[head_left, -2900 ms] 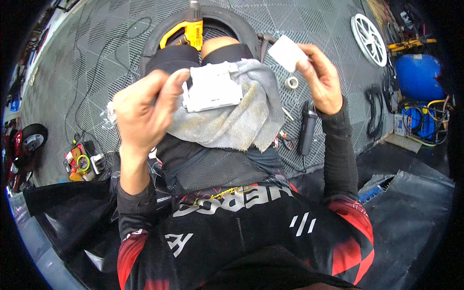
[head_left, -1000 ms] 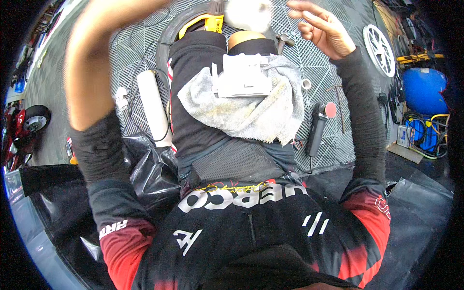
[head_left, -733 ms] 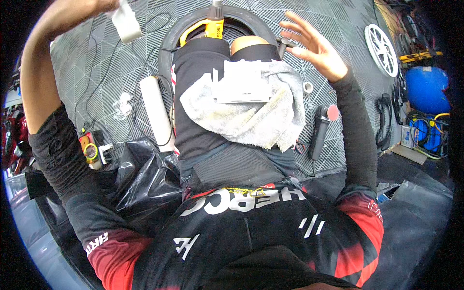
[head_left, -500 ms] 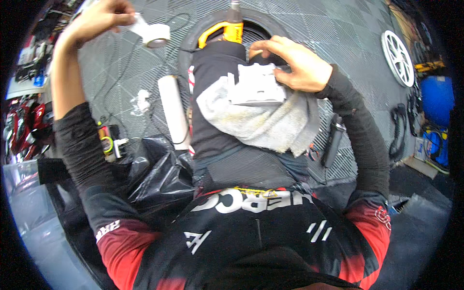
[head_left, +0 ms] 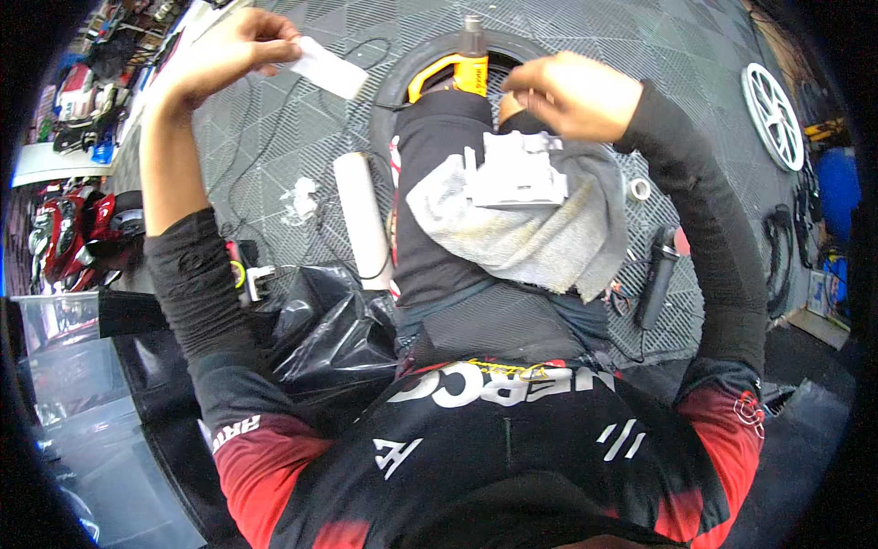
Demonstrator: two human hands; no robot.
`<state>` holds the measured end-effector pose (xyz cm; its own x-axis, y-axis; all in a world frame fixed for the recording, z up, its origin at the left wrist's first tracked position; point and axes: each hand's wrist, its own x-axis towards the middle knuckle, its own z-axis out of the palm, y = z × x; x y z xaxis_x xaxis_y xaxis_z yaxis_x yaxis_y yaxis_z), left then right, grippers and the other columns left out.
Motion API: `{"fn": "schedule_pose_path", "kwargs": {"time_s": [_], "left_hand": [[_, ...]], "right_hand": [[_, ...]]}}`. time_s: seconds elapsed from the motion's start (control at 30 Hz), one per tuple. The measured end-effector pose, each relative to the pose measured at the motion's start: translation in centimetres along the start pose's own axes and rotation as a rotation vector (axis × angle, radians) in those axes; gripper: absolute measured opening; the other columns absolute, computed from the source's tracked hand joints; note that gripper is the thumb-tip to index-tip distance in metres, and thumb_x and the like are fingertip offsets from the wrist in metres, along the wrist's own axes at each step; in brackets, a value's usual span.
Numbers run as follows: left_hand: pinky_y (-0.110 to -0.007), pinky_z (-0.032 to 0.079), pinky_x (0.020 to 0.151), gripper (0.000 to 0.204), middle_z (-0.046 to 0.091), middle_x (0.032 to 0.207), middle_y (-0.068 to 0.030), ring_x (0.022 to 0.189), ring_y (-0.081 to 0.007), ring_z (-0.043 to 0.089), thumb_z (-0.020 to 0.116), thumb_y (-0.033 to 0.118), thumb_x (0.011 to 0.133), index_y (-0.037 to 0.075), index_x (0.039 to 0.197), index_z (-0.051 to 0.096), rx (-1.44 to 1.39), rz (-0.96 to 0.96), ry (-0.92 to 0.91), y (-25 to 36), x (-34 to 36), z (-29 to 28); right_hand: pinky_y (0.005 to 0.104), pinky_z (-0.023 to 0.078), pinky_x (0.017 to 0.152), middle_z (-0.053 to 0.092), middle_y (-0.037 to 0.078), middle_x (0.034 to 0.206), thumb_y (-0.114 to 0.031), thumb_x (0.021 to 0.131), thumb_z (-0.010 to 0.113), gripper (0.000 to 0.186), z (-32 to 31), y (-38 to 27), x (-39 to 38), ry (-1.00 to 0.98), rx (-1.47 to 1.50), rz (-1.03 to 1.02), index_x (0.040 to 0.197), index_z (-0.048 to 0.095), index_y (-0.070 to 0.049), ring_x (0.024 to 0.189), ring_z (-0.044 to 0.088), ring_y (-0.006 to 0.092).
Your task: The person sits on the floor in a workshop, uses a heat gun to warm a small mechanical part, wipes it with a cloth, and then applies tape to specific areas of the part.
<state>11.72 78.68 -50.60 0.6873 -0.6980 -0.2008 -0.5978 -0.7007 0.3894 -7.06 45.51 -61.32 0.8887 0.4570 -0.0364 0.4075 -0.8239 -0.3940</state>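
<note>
My left hand (head_left: 240,50), up at the far left, pinches the end of a strip of white tape (head_left: 331,71), which sticks out to the right in the air. My right hand (head_left: 578,96) is blurred and hovers with bent, loose fingers just above a white moulded part (head_left: 519,171); nothing shows in it. That part, blocky with raised edges, rests on a grey cloth (head_left: 512,236) spread over my lap.
Beyond my knees a yellow-and-black heat gun (head_left: 471,69) stands inside a tyre (head_left: 393,101). A white roll (head_left: 359,220) and crumpled white scraps (head_left: 299,201) lie left on the tiled floor. To the right are a small white ring (head_left: 638,189), a black handled tool (head_left: 657,284) and a white wheel (head_left: 774,116).
My right hand has lifted off the white part. The tape in my left hand has turned; its round roll shape, visible before, no longer shows. The whole view has shifted slightly.
</note>
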Motion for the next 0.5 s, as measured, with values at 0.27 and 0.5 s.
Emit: {"fn": "schedule_pose_path", "kwargs": {"time_s": [0.27, 0.5], "left_hand": [[-0.029, 0.049, 0.092, 0.028, 0.069, 0.104, -0.0052, 0.099, -0.0145, 0.063, 0.073, 0.02, 0.092, -0.001, 0.109, 0.066, -0.028, -0.045, -0.075, 0.1, -1.0, 1.3], [-0.028, 0.041, 0.095, 0.028, 0.059, 0.112, -0.0048, 0.105, -0.0161, 0.055, 0.061, 0.034, 0.099, 0.007, 0.103, 0.055, -0.149, 0.011, -0.091, -4.5, -2.0, 5.4]], "right_hand": [[0.0506, 0.036, 0.117, 0.052, 0.024, 0.14, -0.049, 0.066, 0.09, 0.101, 1.1, 0.9, -4.7, -0.205, 0.122, -0.264, 0.141, 0.049, 0.005, 0.138, 0.046, 0.0418], [0.0559, 0.033, 0.117, 0.058, 0.019, 0.131, -0.024, 0.047, 0.09, 0.098, 6.1, -2.3, -8.1, 0.203, 0.177, -0.126, 0.134, 0.053, 0.001, 0.139, 0.047, 0.0422]]}}
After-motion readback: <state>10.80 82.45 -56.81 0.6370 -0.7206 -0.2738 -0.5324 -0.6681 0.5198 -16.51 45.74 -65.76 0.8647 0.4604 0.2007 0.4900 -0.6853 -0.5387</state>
